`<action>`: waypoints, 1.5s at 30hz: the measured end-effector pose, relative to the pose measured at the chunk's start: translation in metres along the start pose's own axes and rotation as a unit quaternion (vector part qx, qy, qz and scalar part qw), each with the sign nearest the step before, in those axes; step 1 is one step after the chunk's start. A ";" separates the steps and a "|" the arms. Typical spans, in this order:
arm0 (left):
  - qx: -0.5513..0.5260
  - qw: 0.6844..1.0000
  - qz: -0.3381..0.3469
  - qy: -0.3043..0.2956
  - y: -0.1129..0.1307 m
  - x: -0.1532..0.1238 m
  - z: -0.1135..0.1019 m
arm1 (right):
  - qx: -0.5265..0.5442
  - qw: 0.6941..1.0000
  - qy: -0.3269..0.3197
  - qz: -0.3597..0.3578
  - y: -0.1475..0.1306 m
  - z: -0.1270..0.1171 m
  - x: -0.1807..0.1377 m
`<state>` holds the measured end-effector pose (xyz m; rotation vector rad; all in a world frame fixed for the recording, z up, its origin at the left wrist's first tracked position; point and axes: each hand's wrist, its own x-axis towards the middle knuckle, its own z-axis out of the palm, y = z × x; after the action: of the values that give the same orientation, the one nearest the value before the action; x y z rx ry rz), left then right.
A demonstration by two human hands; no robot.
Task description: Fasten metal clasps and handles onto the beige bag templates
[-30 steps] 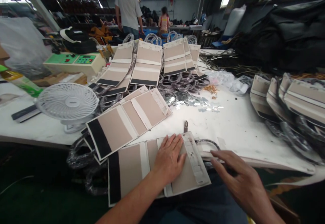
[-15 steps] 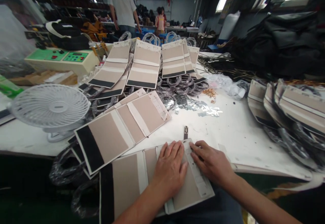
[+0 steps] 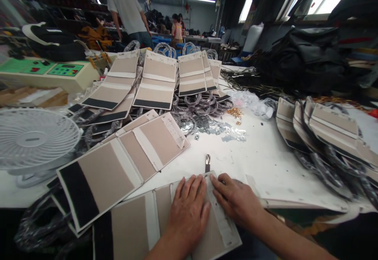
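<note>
A beige folded panel (image 3: 132,224) with white strips and a black band lies at the table's near edge, partly over my lap. My left hand (image 3: 187,209) rests flat on it, fingers stretched out and together. My right hand (image 3: 233,199) sits beside it on the panel's white edge strip (image 3: 223,222), fingers curled down onto the strip near its top; what is under the fingertips is hidden. A small dark metal piece (image 3: 207,163) lies on the white table (image 3: 260,153) just beyond my fingers.
More beige panels lie stacked at left (image 3: 124,161), fanned at the back (image 3: 153,81) and piled at right (image 3: 330,130). Wrapped dark rings (image 3: 203,106), a white fan (image 3: 32,142), a green-topped machine (image 3: 47,73) and black bags (image 3: 307,59) surround them. Two people stand far behind.
My right hand came in from the right onto the panel's white edge strip beside my left hand. The view has shifted, with everything sliding left and lower in frame.
</note>
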<state>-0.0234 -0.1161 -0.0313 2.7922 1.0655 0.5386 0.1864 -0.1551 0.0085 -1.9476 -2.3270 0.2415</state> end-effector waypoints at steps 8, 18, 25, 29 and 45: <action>-0.010 1.000 -0.002 0.002 0.001 -0.001 0.000 | 0.089 0.996 -0.010 -0.013 0.013 -0.011 0.004; -0.070 0.997 -0.027 0.007 0.001 -0.007 -0.003 | 0.030 0.971 0.057 0.229 0.131 -0.037 0.106; -0.106 0.993 -0.049 -0.005 0.005 -0.008 -0.006 | 0.048 0.963 0.061 0.258 0.136 -0.031 0.109; -0.119 0.991 -0.054 -0.005 0.007 -0.008 -0.006 | 0.085 0.968 0.062 0.227 0.117 -0.048 0.096; -0.129 0.990 -0.053 0.021 0.008 -0.010 -0.003 | 0.313 0.918 -0.236 0.056 0.015 -0.068 0.060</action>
<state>-0.0262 -0.1288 -0.0296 2.4973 1.0611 0.6733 0.2017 -0.0898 0.0709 -1.8027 -1.9729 1.4085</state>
